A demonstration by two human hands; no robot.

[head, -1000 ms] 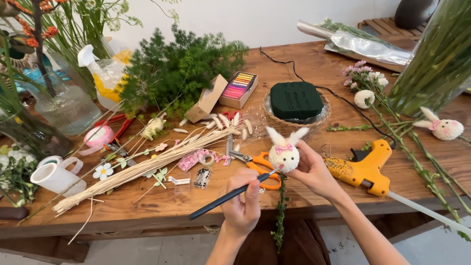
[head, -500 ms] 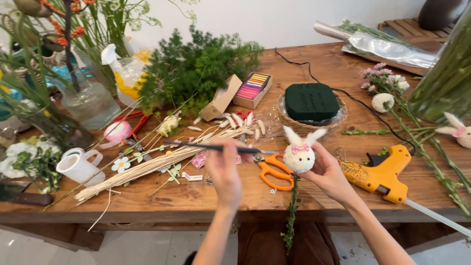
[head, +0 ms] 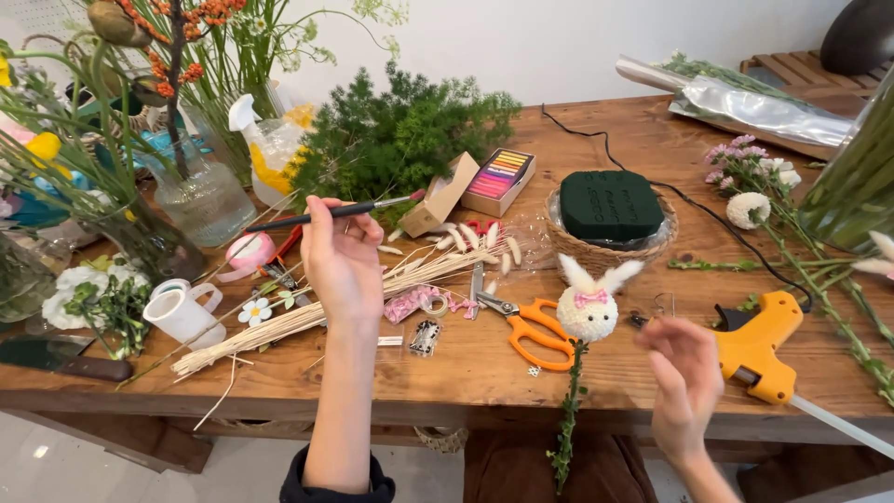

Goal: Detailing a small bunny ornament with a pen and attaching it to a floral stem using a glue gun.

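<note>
- Here, the right hand (head: 684, 377) is loosely curled, blurred, holding nothing I can make out; the bunny flower (head: 587, 312) stands just left of it.
- Farther off, the left hand (head: 342, 256) grips a paintbrush (head: 331, 212) above the desk (head: 466, 359).

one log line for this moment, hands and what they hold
left hand: holds thin dark paintbrush | right hand: open, blurred, empty | white pom-pom bunny flower: upright on green stem beside orange scissors
</note>
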